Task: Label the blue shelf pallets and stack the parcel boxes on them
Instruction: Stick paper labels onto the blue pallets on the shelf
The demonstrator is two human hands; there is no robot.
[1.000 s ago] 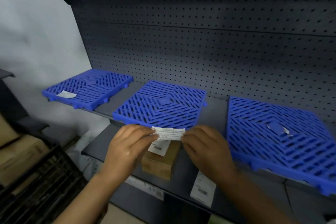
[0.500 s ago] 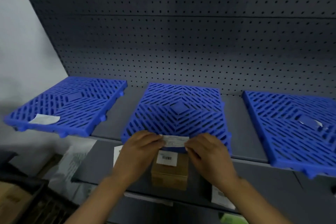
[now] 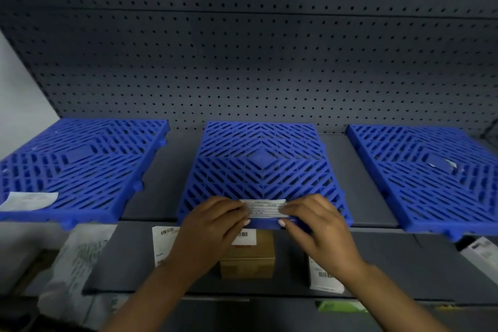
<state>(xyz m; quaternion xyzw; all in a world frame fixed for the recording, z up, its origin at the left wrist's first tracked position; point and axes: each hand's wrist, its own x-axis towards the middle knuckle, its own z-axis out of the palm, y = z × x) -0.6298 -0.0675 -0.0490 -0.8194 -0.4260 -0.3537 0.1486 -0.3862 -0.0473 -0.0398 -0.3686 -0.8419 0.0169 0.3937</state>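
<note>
The left hand (image 3: 215,221) and the right hand (image 3: 310,221) each pinch one end of a white label (image 3: 265,207), fingers curled over its top face and thumbs below. The label is a narrow printed strip, held flat and level along the front edge of the middle pallet (image 3: 260,164). Whether the label is already stuck to the plastic cannot be told.

The middle pallet is a blue slotted grid with a solid square at its centre. It lies flat on the upper shelf (image 3: 175,178), a grey board, with its front edge reaching the shelf lip.

The left pallet (image 3: 80,164) lies on the same shelf, well apart from the middle one. It carries a white label (image 3: 29,201) near its front left corner. The right pallet (image 3: 431,178) also lies on the shelf, apart from the middle one. A small white scrap (image 3: 451,163) sits beside its centre square.

A grey perforated back panel (image 3: 256,62) rises behind all three pallets.

On the lower shelf (image 3: 390,264), directly below the hands, stands a brown parcel box (image 3: 250,259) with a barcode sticker on top. A white parcel with a barcode (image 3: 164,242) lies left of the box, partly hidden by the left forearm. Another white parcel (image 3: 323,277) lies to the right of the box, partly behind the right wrist. A white plastic mailer bag (image 3: 72,264) hangs off the shelf's left end.
</note>
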